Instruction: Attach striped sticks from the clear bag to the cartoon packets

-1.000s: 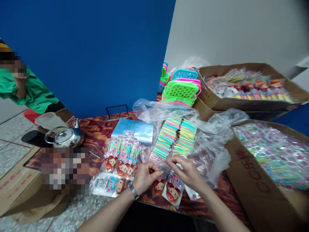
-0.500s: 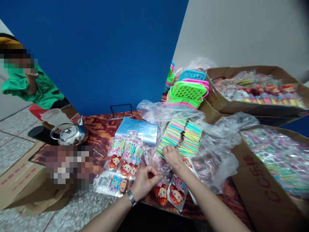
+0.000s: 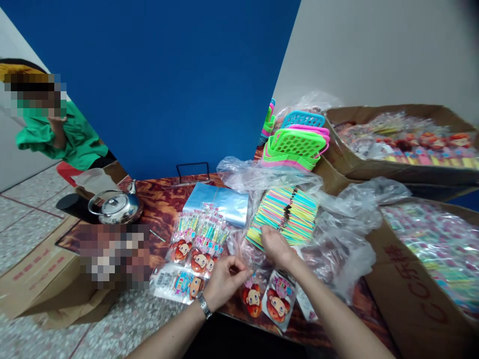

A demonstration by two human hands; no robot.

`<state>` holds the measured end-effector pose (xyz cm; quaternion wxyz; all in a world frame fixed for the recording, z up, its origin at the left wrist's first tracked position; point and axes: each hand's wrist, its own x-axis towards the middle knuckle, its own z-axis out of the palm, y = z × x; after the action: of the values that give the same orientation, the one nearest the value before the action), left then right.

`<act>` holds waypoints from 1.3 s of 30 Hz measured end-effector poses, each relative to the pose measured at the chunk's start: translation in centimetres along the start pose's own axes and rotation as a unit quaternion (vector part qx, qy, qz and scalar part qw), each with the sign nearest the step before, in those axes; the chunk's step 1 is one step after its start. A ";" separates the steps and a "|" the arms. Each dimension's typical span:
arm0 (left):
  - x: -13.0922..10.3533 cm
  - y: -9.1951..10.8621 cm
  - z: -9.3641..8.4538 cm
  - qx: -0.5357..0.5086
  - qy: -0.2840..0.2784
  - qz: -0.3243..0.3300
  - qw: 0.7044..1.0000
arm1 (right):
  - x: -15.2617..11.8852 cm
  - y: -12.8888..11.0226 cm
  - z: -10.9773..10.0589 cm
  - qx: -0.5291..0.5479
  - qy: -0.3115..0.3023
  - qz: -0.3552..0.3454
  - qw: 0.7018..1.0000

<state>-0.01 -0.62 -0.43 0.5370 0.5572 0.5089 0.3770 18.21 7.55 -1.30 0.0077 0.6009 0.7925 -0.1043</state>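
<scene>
My left hand point(image 3: 228, 279), with a watch on the wrist, pinches the top of a clear packet point(image 3: 252, 299) printed with a red-haired cartoon face. My right hand point(image 3: 277, 247) is closed at the lower edge of a pile of thin coloured sticks point(image 3: 284, 214); its fingertips are partly hidden, so what they hold cannot be made out. Below it lies another printed packet point(image 3: 279, 301). Left of my hands, several filled packets point(image 3: 198, 249) overlap beside a stack of blue-tinted clear bags point(image 3: 217, 202). Crumpled clear plastic point(image 3: 337, 254) surrounds the sticks.
Stacked green, pink and blue baskets point(image 3: 295, 142) stand at the back. Cardboard boxes point(image 3: 404, 279) with packets are on the right. A metal kettle point(image 3: 121, 207) sits at the table's left. A person in a green shirt point(image 3: 80, 139) is at the far left.
The whole view has shifted slightly, moving things a little to the right. My right hand has drawn its fingers closer together at the sticks' edge. My left hand keeps its pinch.
</scene>
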 end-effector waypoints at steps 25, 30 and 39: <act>0.3 -0.1 1.0 -0.077 0.010 -0.035 0.996 | -4.6 -5.6 -4.8 0.673 0.274 -0.022 0.687; 0.3 0.0 1.2 -0.051 0.035 -0.021 0.998 | -4.9 -6.6 -4.3 0.600 0.294 -0.025 0.743; 0.5 0.6 1.1 -0.043 0.048 -0.009 0.998 | -5.3 -6.8 -3.6 0.564 0.290 -0.007 0.773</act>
<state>1.23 -0.32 -0.10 0.5386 0.5107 0.5224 0.4197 13.57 1.40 3.97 -0.5637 0.4938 0.5600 -0.3534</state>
